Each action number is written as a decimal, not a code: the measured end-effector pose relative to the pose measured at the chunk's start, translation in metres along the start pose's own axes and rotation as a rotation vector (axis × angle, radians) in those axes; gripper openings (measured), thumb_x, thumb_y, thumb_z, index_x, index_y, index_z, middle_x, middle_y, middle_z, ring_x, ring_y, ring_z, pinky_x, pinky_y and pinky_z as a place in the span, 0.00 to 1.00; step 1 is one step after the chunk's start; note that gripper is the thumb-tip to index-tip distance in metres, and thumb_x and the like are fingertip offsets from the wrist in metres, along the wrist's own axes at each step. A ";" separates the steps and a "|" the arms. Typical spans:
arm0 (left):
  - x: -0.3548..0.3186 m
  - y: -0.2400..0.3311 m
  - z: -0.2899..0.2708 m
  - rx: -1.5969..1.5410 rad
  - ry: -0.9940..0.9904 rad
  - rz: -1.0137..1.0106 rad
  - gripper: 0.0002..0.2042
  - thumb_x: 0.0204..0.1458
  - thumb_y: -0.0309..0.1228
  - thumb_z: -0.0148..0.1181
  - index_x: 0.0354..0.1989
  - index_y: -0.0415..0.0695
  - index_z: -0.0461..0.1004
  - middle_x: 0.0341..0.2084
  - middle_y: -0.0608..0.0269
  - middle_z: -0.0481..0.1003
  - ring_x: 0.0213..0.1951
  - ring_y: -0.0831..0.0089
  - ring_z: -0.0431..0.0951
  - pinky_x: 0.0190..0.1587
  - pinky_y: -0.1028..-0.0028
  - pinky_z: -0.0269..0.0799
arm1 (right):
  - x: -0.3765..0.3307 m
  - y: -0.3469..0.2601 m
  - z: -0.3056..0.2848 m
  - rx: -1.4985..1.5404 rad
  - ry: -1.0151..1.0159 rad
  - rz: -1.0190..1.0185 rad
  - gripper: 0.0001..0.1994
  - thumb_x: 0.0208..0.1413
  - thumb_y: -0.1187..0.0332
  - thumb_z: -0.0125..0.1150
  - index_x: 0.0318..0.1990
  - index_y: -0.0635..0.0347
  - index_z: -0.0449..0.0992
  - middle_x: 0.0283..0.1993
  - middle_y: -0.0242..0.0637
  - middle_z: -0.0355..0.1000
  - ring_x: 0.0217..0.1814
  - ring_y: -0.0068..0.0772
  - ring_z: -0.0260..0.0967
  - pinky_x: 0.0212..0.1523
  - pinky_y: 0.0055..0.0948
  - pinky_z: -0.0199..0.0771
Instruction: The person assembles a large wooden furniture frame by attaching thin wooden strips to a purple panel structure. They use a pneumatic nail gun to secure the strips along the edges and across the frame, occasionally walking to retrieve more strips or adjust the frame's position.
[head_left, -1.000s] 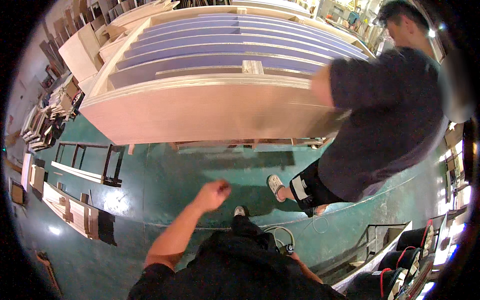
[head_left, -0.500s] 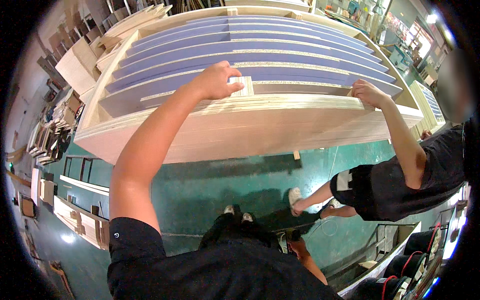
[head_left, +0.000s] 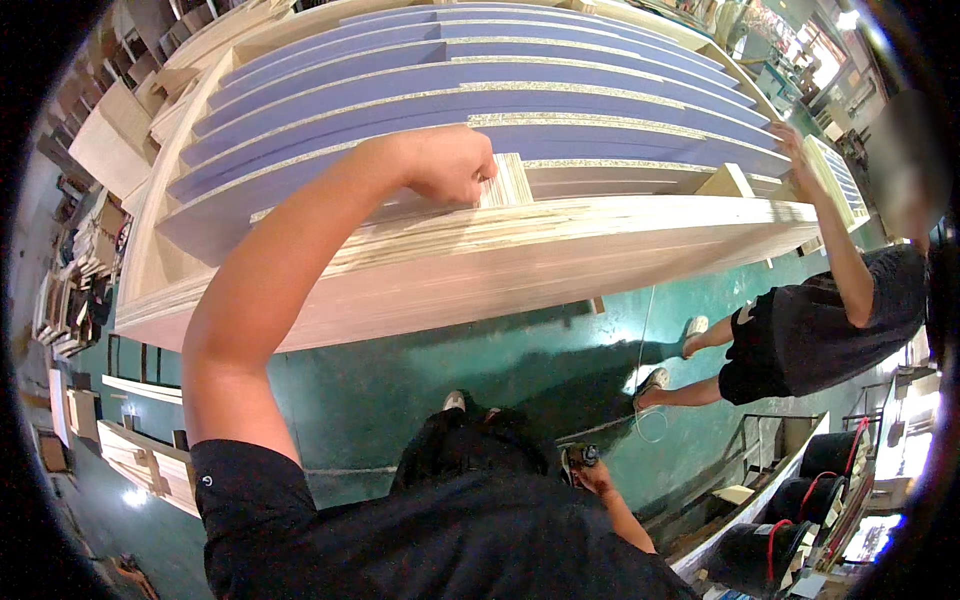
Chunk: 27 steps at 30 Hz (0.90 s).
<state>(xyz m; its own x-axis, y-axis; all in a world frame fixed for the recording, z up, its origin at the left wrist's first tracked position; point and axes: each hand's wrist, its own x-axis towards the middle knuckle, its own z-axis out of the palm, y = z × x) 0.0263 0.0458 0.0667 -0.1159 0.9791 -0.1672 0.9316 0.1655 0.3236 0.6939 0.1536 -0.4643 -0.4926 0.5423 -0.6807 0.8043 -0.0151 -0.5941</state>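
My left hand (head_left: pixel 452 165) is closed at the near wall of a big wooden frame (head_left: pixel 560 215), its curled fingers at the left edge of a small plywood block (head_left: pixel 512 180). The block stands against the inside of that wall. My right hand (head_left: pixel 597 478) hangs low beside my body, wrapped round a dark hand-held tool (head_left: pixel 580 460) whose kind is hard to make out. Blue-faced panels (head_left: pixel 570 100) with pale chipboard edges lie in rows inside the frame. A second pale block (head_left: pixel 728 181) stands farther right along the same wall.
A co-worker in black (head_left: pixel 820 325) stands at the right, one hand (head_left: pixel 790 150) at the frame's right end. Black buckets (head_left: pixel 770 550) stand lower right. Lumber (head_left: pixel 145 455) lies at the left on the green floor (head_left: pixel 340 400), and a thin hose (head_left: pixel 645 350) crosses it.
My left hand's fingers have curled in at the block. The co-worker has moved right, and their hand has left the near wall, where the second block now shows. The view has shifted a little.
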 end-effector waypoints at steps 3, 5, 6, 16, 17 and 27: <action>0.000 0.006 -0.010 0.058 -0.117 0.004 0.09 0.45 0.22 0.55 0.34 0.35 0.78 0.19 0.47 0.74 0.23 0.53 0.74 0.31 0.56 0.68 | -0.021 -0.070 -0.011 0.118 0.080 0.256 0.14 0.53 0.70 0.73 0.45 0.64 0.79 0.35 0.41 0.78 0.30 0.35 0.76 0.29 0.42 0.76; 0.004 0.011 -0.016 0.090 -0.202 -0.029 0.16 0.45 0.21 0.56 0.44 0.36 0.80 0.20 0.49 0.74 0.24 0.55 0.74 0.31 0.58 0.69 | 0.006 -0.052 -0.021 0.004 0.019 0.283 0.10 0.53 0.71 0.72 0.39 0.65 0.78 0.29 0.39 0.77 0.25 0.34 0.74 0.24 0.39 0.73; 0.001 0.007 -0.016 0.071 -0.217 -0.054 0.21 0.45 0.21 0.56 0.51 0.40 0.77 0.21 0.51 0.74 0.24 0.56 0.74 0.31 0.58 0.69 | 0.021 -0.028 -0.023 -0.056 0.016 0.174 0.09 0.54 0.71 0.71 0.38 0.64 0.77 0.28 0.39 0.77 0.24 0.34 0.73 0.23 0.38 0.72; -0.021 0.025 -0.020 0.053 -0.146 -0.393 0.33 0.50 0.22 0.52 0.69 0.60 0.69 0.24 0.53 0.72 0.30 0.58 0.75 0.38 0.62 0.71 | 0.107 -0.054 -0.076 -0.141 -0.107 0.084 0.20 0.50 0.65 0.74 0.48 0.67 0.78 0.42 0.47 0.80 0.43 0.46 0.80 0.39 0.47 0.80; -0.035 0.024 -0.017 0.153 0.134 -0.265 0.28 0.50 0.22 0.52 0.62 0.54 0.73 0.24 0.52 0.72 0.29 0.56 0.75 0.37 0.62 0.72 | 0.117 -0.056 -0.081 -0.179 -0.147 0.065 0.20 0.50 0.62 0.72 0.48 0.65 0.78 0.42 0.47 0.81 0.43 0.46 0.80 0.40 0.46 0.79; -0.274 0.108 0.230 -0.450 -0.056 -0.850 0.09 0.55 0.27 0.63 0.44 0.44 0.82 0.49 0.53 0.76 0.45 0.60 0.79 0.50 0.63 0.76 | 0.144 -0.131 -0.132 -0.122 -0.355 -0.109 0.18 0.53 0.65 0.63 0.50 0.63 0.79 0.44 0.46 0.81 0.48 0.47 0.80 0.49 0.44 0.78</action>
<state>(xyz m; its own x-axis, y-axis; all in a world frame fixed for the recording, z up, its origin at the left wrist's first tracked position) 0.2382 -0.2316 -0.0661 -0.6634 0.5064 -0.5509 0.3233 0.8580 0.3992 0.5617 0.3449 -0.4279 -0.6443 0.2107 -0.7352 0.7642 0.1379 -0.6301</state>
